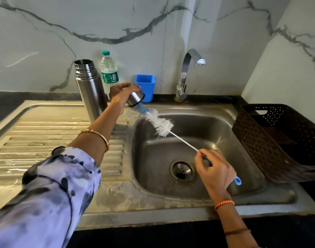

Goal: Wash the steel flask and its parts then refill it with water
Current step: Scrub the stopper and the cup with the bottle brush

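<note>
Flask (91,90): upright on the draining board (45,136), left of the basin (197,140).
Water bottle (108,70): just behind the flask — against the wall.
Cup (146,87): right of the bottle, left of the tap (186,74).
Tap: behind the basin.
Basket (278,140): right of the basin, on the counter.
Flask cap (135,99): in the left hand (120,95), over the basin's back left corner.
Brush (160,125): slanting over the basin — tip in the cap, handle in the right hand (214,171).

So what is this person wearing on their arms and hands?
The left arm has a loose lilac sleeve with dark blotches, pushed up, and a gold bangle. The right wrist is bare of sleeve, with an orange thread band and a thin dark band further up.
</note>
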